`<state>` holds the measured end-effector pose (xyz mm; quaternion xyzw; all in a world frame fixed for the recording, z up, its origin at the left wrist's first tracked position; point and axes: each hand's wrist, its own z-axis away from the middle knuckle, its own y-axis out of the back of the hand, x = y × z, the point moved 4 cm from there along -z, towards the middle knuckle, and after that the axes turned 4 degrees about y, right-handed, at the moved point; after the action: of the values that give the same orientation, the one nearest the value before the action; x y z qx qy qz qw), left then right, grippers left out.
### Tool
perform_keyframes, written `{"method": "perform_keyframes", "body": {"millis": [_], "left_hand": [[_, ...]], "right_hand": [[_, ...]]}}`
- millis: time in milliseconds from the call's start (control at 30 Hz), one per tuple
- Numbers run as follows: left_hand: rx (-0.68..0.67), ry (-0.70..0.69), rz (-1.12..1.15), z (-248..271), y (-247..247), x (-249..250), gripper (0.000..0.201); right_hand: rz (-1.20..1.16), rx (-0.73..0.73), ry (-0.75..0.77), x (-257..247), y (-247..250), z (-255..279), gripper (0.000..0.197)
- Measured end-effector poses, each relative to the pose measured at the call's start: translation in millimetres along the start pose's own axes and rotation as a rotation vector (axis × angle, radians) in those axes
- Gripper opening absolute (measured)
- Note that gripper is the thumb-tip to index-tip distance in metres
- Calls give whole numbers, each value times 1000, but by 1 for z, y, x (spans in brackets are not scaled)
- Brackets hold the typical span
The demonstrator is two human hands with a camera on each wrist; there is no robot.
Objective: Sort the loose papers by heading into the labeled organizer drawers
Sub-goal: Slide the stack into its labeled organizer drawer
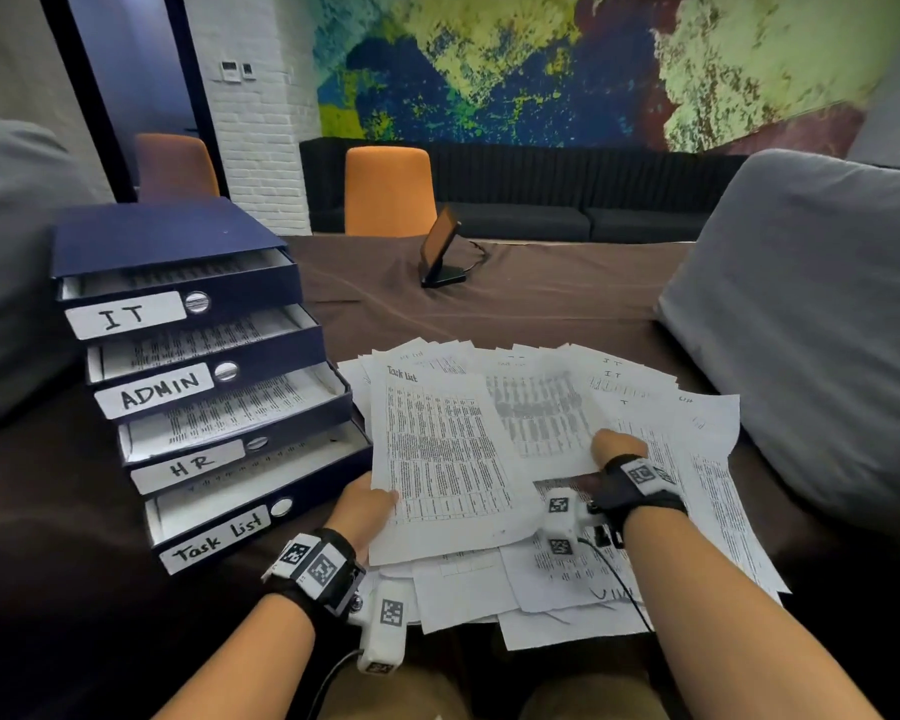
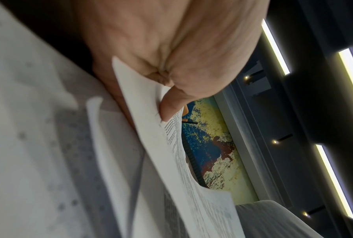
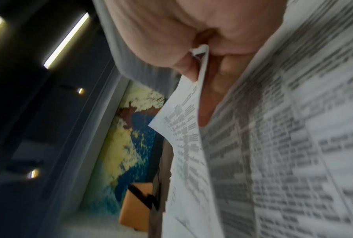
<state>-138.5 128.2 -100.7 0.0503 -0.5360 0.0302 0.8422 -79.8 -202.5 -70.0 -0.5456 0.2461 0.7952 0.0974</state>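
A dark blue organizer (image 1: 178, 241) stands at the left, its four drawers pulled partly out and labelled IT, ADMIN, HR and Task List (image 1: 219, 537); each holds printed sheets. A pile of loose papers (image 1: 697, 485) is spread across the middle. My left hand (image 1: 367, 504) pinches the lower left edge of a sheet headed "Task List" (image 1: 437, 459), thumb on top (image 2: 171, 104) of the sheet (image 2: 192, 177). My right hand (image 1: 617, 446) pinches the corner of another printed sheet (image 1: 536, 413). The right wrist view shows this hand (image 3: 171, 32) holding that sheet's edge (image 3: 183, 145).
A brown cloth (image 1: 541, 293) covers the table. A small screen on a stand (image 1: 440, 252) sits behind the papers. Grey cushions lie at the right (image 1: 801, 330) and the left (image 1: 11, 252). An orange chair (image 1: 388, 189) stands beyond the far edge.
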Motion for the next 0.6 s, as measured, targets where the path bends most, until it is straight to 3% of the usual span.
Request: {"method": "perform_keyframes", "body": {"millis": [67,100,133,233,333,367,467,600], "left_hand": [[-11,14,0,0,0,0,34],[-10,17,-2,-1,-1,0,34],[-6,21,-4,-2,-1,0,34],[10,25,-20,-2,-1,2,31],[28,30,-36,1,-1,3,30],[28,31,-32,1,-1,3,32],[19,37,-1,5,-3,4,34],[36,32,114,9,-5,7,30]], "right_hand": [[-40,8,38,4,27,-3,32],[24,-16,14,12,36,-12,40],[-73,49,-103,23,49,-21,45],[-464,105,-89,54,66,-34,52],[-447,54,-66,66,61,-19,69],[-455,29,-26,62,57,-6,63],[-418,-87,10,54,39,29,14],[-175,-208,130,43,11,61,18]]}}
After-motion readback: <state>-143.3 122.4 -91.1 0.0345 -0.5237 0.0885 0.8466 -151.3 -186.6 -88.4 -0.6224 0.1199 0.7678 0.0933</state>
